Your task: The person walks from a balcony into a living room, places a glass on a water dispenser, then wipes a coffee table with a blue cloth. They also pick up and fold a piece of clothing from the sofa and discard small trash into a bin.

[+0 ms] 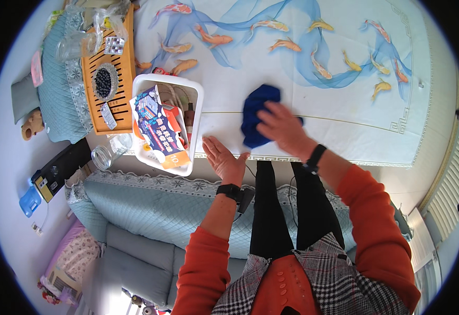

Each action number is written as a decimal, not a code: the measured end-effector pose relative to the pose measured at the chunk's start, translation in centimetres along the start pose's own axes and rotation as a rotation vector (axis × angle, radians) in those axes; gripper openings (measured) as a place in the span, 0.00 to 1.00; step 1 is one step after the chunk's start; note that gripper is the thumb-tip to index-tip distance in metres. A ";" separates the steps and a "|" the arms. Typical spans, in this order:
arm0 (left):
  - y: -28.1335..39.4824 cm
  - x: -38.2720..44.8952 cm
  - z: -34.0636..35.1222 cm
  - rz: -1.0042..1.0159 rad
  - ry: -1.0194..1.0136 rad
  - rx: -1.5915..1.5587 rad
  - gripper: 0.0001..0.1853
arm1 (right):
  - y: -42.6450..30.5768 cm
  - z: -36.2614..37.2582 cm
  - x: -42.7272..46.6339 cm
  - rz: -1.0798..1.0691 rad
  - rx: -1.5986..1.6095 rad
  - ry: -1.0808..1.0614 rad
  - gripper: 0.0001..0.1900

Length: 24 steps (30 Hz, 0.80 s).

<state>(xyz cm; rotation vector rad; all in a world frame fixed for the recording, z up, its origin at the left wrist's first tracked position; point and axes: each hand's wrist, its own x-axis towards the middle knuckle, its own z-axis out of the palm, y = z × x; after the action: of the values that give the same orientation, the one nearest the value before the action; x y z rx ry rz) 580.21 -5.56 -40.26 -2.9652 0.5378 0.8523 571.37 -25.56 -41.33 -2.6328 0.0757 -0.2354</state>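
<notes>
A dark blue cloth (261, 114) lies bunched on the white tablecloth (221, 92), which is printed with koi and blue ribbons. My right hand (286, 128) holds this cloth down from above, its fingers bent over it and slightly blurred. My left hand (225, 161) rests near the table's front edge with its thumb spread and nothing in it. Just left of those fingertips stands a white plastic basket (198, 114). Inside it are a printed leaflet (156, 124), red packaging (171, 118) and a coiled cable, partly covered by the leaflet.
A slatted wooden tea tray (125, 98) at the left carries a glass bowl (115, 75) of dark berries, a blister pack (115, 45) and a glass pitcher (78, 45). A glass jar (103, 156) lies tilted beside the basket. Behind my legs is a covered sofa (146, 208).
</notes>
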 end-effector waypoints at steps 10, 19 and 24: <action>0.0 -0.3 0.1 -0.048 -0.017 -0.065 0.65 | 5.2 -0.3 4.4 0.738 -0.435 0.202 0.24; -2.5 -2.0 2.4 -0.181 0.084 -0.261 0.46 | -10.1 5.5 5.7 -0.054 0.104 -0.073 0.07; -3.7 -4.6 1.0 -0.091 0.261 -0.205 0.26 | -4.5 2.6 0.5 0.009 0.108 -0.036 0.11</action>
<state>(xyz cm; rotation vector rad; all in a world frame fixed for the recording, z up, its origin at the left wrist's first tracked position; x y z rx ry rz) 577.29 -0.47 -39.10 -3.2838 0.3339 0.5470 572.40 -20.39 -41.34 -2.5279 0.0615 -0.1837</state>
